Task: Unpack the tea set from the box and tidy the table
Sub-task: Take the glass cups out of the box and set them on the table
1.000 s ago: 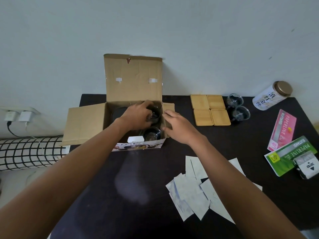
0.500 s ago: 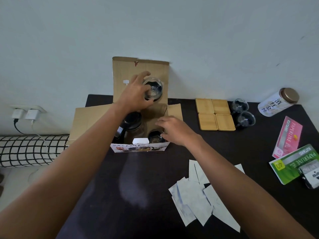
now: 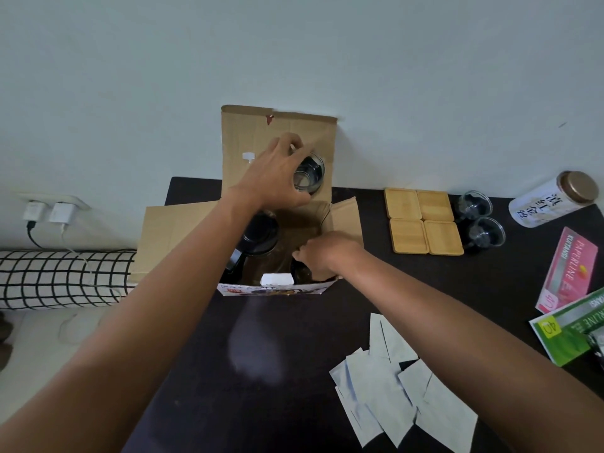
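An open cardboard box (image 3: 178,230) stands at the back of the dark table (image 3: 261,403), its lid flap upright against the wall. My left hand (image 3: 274,178) holds a small glass cup (image 3: 310,173) in the air above the box. My right hand (image 3: 323,253) reaches into the box's right front corner, fingers curled at another glass cup (image 3: 299,273) that is mostly hidden. A dark-lidded glass teapot (image 3: 258,235) sits inside the box on the left. Two glass cups (image 3: 480,220) lie beside several bamboo coasters (image 3: 423,220) at the back right.
A white tin with a gold lid (image 3: 552,201) lies at the far right. Pink and green Paperline packs (image 3: 568,289) sit at the right edge. Several white paper sheets (image 3: 392,393) lie near the front. Left of the table are a checked cushion (image 3: 62,279) and wall plugs (image 3: 45,212).
My left hand has lifted a glass cup out of the box and up in front of the lid flap. My right hand has dipped lower into the box's right front corner.
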